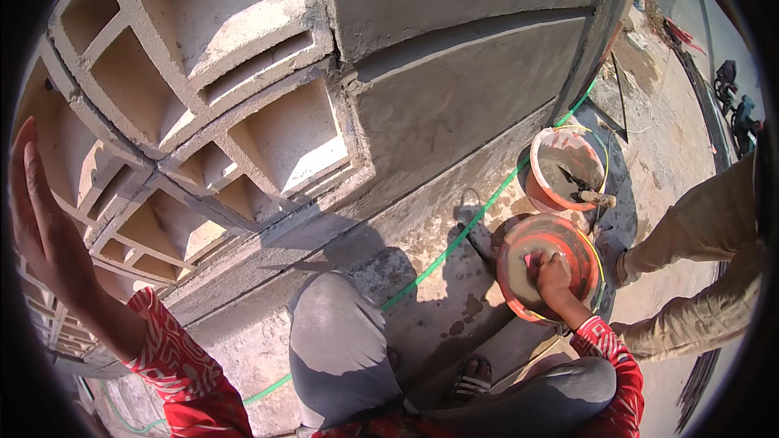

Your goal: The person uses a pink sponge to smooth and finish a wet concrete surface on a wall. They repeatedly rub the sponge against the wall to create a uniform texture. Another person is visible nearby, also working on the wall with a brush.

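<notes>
My left hand (50,231) is raised at the far left, beside a wall of pale decorative breeze blocks (199,105). Its fingers are stretched out straight, and nothing shows in it; whether it touches the blocks I cannot tell. To the right, my right hand (555,277) reaches down into an orange bucket (586,264) of murky grey liquid. The fingers are closed round a small pinkish-red piece (531,261), mostly hidden by the hand. Just beyond stands a second bucket (542,186) with grey mix inside, and a trowel (596,197) lies across its rim, handle outward.
A smooth grey plastered wall (462,105) adjoins the blocks. Along its foot runs a green hose (454,245) over wet-spotted concrete. At the right, close to the buckets, stands another person in tan trousers (690,227). Long dark rods (699,73) lie behind them.
</notes>
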A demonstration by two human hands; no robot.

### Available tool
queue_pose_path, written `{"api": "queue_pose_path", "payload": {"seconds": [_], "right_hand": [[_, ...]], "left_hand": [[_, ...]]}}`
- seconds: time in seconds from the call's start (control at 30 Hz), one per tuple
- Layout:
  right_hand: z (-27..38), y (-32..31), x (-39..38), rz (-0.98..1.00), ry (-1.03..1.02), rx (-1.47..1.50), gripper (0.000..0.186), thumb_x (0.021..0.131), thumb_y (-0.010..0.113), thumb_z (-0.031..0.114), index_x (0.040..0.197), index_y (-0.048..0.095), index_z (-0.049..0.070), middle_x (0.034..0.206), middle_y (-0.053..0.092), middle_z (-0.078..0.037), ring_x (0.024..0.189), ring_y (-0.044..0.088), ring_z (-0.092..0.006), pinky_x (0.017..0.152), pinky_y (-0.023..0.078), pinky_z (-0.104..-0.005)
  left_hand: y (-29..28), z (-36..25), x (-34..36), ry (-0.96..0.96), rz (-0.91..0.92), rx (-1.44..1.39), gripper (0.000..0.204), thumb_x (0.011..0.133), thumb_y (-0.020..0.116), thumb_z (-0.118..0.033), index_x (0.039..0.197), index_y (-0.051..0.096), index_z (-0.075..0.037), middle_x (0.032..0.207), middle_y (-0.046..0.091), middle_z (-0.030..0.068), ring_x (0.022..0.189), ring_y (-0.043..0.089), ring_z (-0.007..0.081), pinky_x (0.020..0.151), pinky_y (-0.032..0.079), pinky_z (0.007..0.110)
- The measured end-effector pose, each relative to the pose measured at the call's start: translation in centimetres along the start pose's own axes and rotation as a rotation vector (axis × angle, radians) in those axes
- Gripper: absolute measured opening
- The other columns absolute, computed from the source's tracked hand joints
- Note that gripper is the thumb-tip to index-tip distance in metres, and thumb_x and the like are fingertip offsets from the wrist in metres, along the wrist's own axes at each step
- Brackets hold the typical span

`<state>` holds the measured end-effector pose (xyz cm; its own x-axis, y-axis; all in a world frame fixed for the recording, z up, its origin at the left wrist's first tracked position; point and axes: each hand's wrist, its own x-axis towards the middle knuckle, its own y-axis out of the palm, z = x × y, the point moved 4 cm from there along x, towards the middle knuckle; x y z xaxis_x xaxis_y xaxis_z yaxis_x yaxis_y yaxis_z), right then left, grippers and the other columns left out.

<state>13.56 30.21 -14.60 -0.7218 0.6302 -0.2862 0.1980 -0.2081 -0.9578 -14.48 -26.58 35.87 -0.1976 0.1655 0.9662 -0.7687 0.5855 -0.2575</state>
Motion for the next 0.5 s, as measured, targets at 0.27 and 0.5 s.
{"api": "queue_pose_path", "payload": {"seconds": [0.27, 0.5], "right_hand": [[-1.4, 5.4, -0.2, 0.209, -0.201, -0.254, 0.058, 0.091, 0.062, 0.018, 0.136, 0.035, -0.006, 0.125, 0.058, -0.035, 0.107, 0.066, -0.0467, 0.092, 0.055, -0.0493], [-0.2, -0.5, -0.6, 0.58, -0.398, -0.285, 0.052, 0.099, 0.05, 0.034, 0.133, 0.055, -0.005, 0.111, 0.071, -0.026, 0.101, 0.071, -0.0373, 0.089, 0.055, -0.0459]], "left_hand": [[5.1, -30.1, -21.0, 0.454, 0.913, -0.752, 0.024, 0.084, 0.069, -0.026, 0.099, 0.071, -0.008, 0.116, 0.066, 0.0143, 0.107, 0.062, 0.0294, 0.094, 0.047, 0.045], [7.9, -39.4, -33.7, 0.587, 1.471, -1.06, 0.019, 0.086, 0.065, -0.021, 0.093, 0.075, -0.007, 0.089, 0.072, 0.0133, 0.085, 0.069, 0.0342, 0.08, 0.05, 0.053]]}}
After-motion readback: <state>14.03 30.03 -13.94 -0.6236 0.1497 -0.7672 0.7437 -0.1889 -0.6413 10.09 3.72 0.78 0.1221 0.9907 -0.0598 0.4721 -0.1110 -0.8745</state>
